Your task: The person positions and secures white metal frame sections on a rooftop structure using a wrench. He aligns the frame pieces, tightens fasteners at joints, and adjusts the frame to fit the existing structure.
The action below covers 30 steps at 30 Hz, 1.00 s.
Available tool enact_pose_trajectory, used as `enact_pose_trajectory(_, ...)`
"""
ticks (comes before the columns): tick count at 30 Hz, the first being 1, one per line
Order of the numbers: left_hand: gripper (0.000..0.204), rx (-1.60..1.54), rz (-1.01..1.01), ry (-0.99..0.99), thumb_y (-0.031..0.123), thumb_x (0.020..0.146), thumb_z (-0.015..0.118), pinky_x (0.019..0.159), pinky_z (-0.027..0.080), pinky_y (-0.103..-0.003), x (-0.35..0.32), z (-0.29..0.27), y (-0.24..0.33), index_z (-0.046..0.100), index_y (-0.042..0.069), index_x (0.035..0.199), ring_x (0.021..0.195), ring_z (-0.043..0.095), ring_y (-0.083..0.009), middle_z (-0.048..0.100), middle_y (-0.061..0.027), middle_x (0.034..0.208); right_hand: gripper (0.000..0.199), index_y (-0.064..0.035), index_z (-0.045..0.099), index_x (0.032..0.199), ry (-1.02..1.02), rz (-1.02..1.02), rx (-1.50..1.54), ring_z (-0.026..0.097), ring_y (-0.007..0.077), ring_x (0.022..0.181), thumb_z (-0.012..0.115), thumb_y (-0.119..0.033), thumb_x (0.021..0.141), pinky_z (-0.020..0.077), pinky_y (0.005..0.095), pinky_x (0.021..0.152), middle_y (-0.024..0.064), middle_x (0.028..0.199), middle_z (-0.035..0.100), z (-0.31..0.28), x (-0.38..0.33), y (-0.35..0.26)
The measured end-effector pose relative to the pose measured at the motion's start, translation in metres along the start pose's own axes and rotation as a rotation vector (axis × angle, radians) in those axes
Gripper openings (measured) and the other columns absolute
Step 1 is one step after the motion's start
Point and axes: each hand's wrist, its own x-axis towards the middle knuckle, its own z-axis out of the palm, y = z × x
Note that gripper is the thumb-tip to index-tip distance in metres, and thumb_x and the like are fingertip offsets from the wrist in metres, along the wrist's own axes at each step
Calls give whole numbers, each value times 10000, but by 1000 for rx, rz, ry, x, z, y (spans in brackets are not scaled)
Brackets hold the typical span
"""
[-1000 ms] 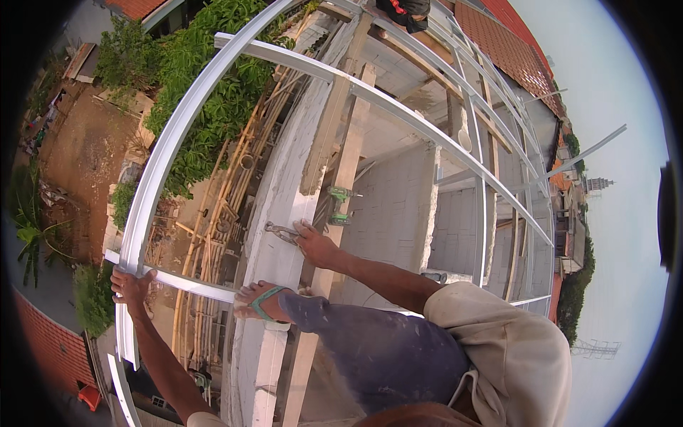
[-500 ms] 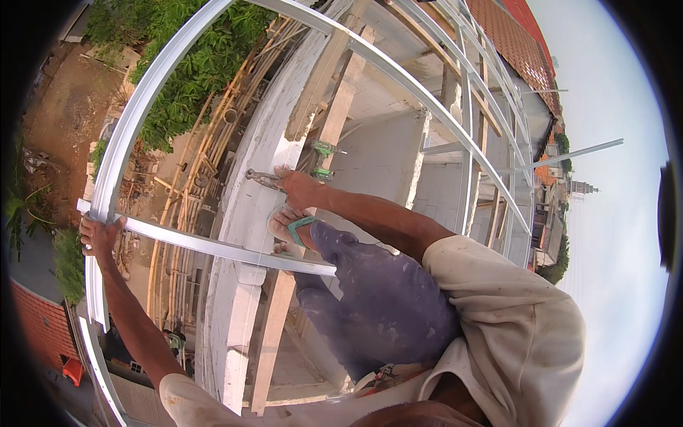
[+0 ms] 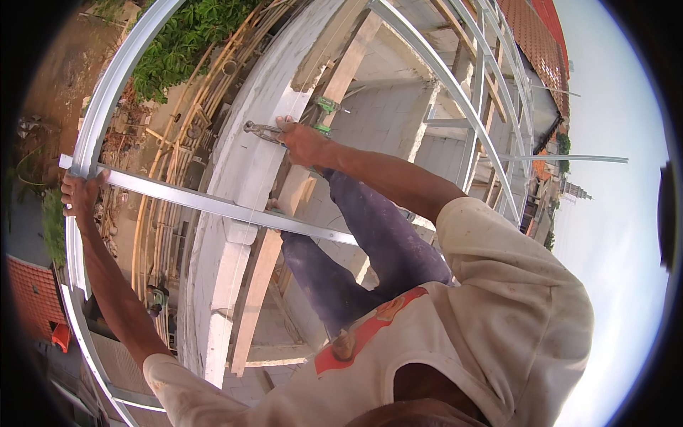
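Note:
My left hand (image 3: 84, 193) is closed around the silvery metal channel bar (image 3: 203, 203), where it meets a long upright-running metal beam (image 3: 99, 107). In my right hand (image 3: 304, 142) is a dark pair of pliers (image 3: 262, 131) with a rounded head, held over the top of the pale wall (image 3: 245, 167). Just beyond that hand lies a green cordless drill (image 3: 327, 107), partly hidden by it. The bar runs from my left hand across the wall top to my legs (image 3: 384, 235) in stained purple trousers.
Wooden planks (image 3: 257, 299) run along the wall's inner side, with rooms below. Curved metal roof members (image 3: 455, 92) stand to the right. Bamboo poles (image 3: 160, 220) lean outside the wall, far above the ground. Another green tool (image 3: 158, 300) shows at the lower left.
My view has shifted and my torso shows more. My legs have changed position, and the sandalled foot has gone out of sight. Both hands keep their holds on bar and pliers.

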Motion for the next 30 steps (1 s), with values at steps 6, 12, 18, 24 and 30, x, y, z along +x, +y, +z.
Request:
enact_pose_trajectory(6, 1378, 45, -7, -81, 688, 572, 939, 1191, 124, -763, -11, -3, -5, 247, 117, 1617, 1529, 250, -452, 336, -150, 1590, 619, 74, 624, 1392, 6, -10, 25, 441, 472, 1480, 655, -34, 783, 381, 421, 1265, 376, 1577, 403, 22, -9, -1)
enact_pose_trajectory(12, 1375, 54, -20, -35, 573, 513, 1014, 1157, 221, -756, -23, -19, 1, 274, 157, 1595, 1492, 329, -443, 348, -135, 1587, 575, 68, 638, 1364, 12, -28, 115, 418, 486, 1494, 679, -58, 804, 444, 507, 1196, 357, 1630, 327, -3, -29, 0)
enact_pose_trajectory(18, 1350, 94, -51, -78, 451, 594, 1001, 1200, 159, -758, -40, -56, 71, 204, 135, 1637, 1539, 236, -456, 294, -178, 1617, 582, 59, 619, 1405, 7, 21, 262, 319, 501, 1549, 667, -68, 838, 388, 496, 1240, 332, 1667, 285, -18, -41, 25)
enact_pose_trajectory(24, 1390, 220, -94, -20, 593, 665, 925, 1202, 79, -803, -41, -63, 143, 117, 148, 1705, 1619, 47, -468, 77, -232, 1754, 486, 102, 610, 1356, 125, -33, 276, 312, 526, 1543, 625, -62, 898, 576, 488, 1073, 342, 1664, 278, -6, -40, 51)
enact_pose_trajectory(30, 1326, 169, 115, 87, 711, 711, 856, 1216, 89, -781, -36, -56, 310, 185, 118, 1689, 1609, 149, -437, 207, -197, 1737, 545, 75, 564, 1443, 0, 42, 413, 260, 484, 1579, 586, -58, 915, 447, 507, 1206, 290, 1704, 239, -28, -38, 92)
